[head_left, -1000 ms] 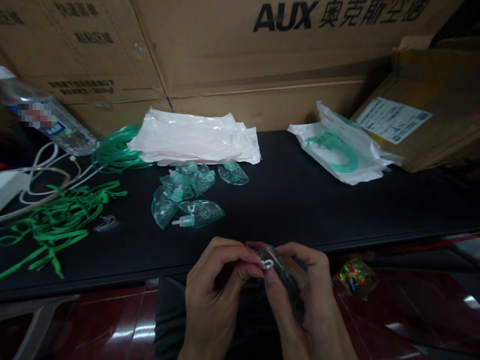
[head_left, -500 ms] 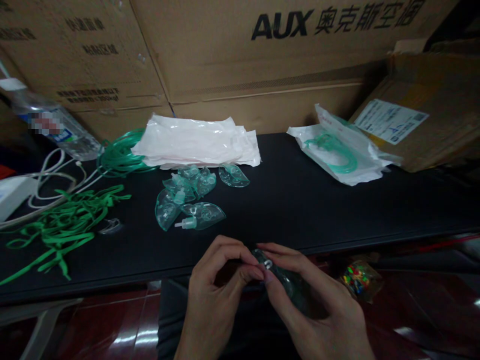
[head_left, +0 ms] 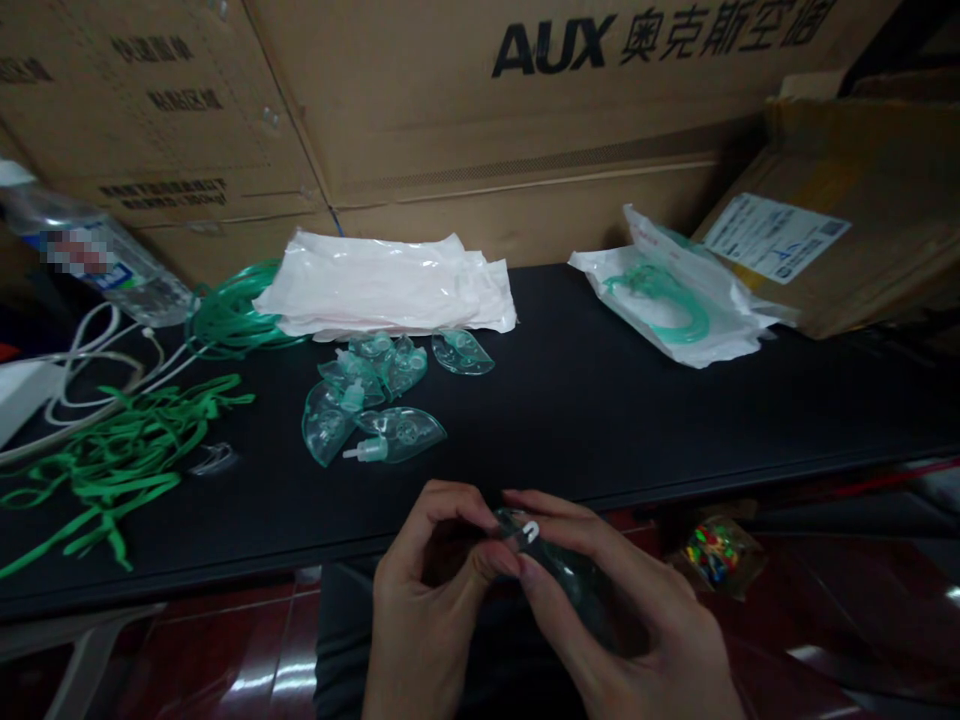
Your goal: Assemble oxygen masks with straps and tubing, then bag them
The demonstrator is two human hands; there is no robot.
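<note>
Six masks (head_left: 405, 432) lie beyond the left hand (head_left: 420, 600). One bottle (head_left: 112, 262) sits farther left; beyond the right hand (head_left: 664, 615), one opened packet (head_left: 724, 300).

Dim light; glare on red floor (head_left: 210, 640); soft detail.

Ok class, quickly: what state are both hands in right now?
Left hand: closed, pinching the edge of a clear mask.
Right hand: closed, holding the same mask.

At lower centre the clear plastic mask (head_left: 574, 575) is gleaming; across the top, the cardboard box (head_left: 450, 130) is looking matt.
</note>
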